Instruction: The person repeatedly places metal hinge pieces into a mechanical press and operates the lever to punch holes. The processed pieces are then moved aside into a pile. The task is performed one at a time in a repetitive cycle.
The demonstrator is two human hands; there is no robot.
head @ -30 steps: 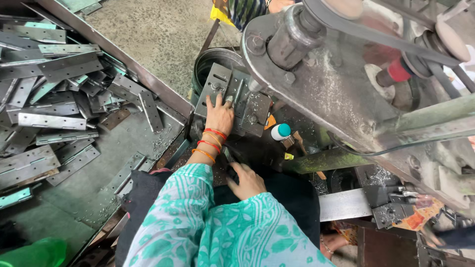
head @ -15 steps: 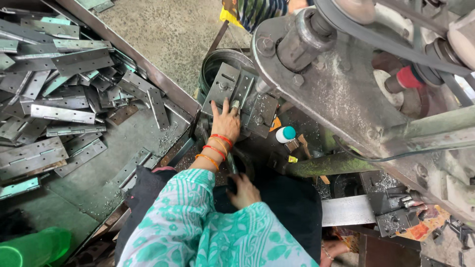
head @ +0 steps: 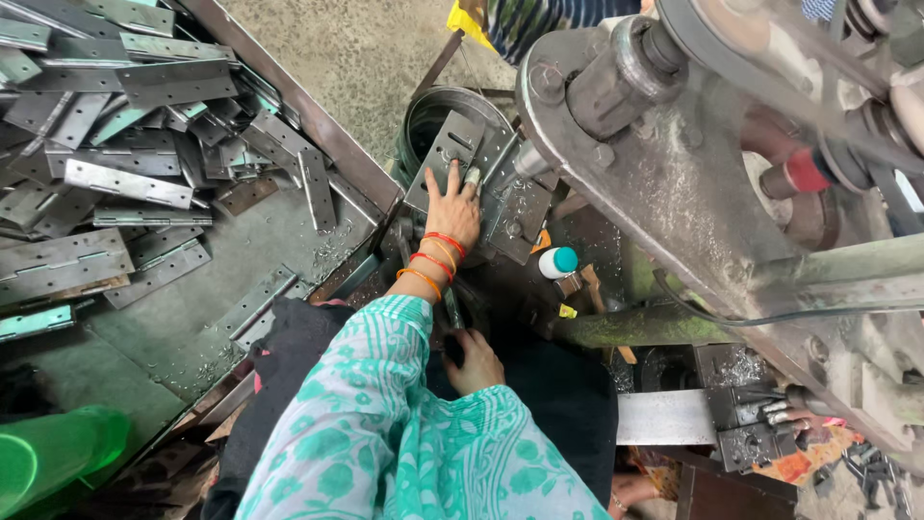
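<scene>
My left hand point(head: 452, 210), with red and orange bangles at the wrist, reaches forward out of a teal patterned sleeve. Its fingers lie spread flat on a grey punched metal plate point(head: 452, 144) that leans with others against the press. One fingertip wears a pale cap. My right hand point(head: 474, 361) rests low on dark cloth over my lap, fingers curled. Whether it holds anything is hidden. A thin metal strip point(head: 452, 308) stands between the two hands.
A large grey press frame point(head: 654, 183) with a shaft and a red-tipped part fills the right side. On the left, a tray point(head: 318, 135) holds several loose hinge plates point(head: 125, 183). A white bottle with a teal cap point(head: 556, 262) stands by the press, and a green container point(head: 48, 457) is at the lower left.
My left hand has slid a little further up the leaning plates, fingers more spread. My right hand has stayed in my lap. The view has shifted slightly.
</scene>
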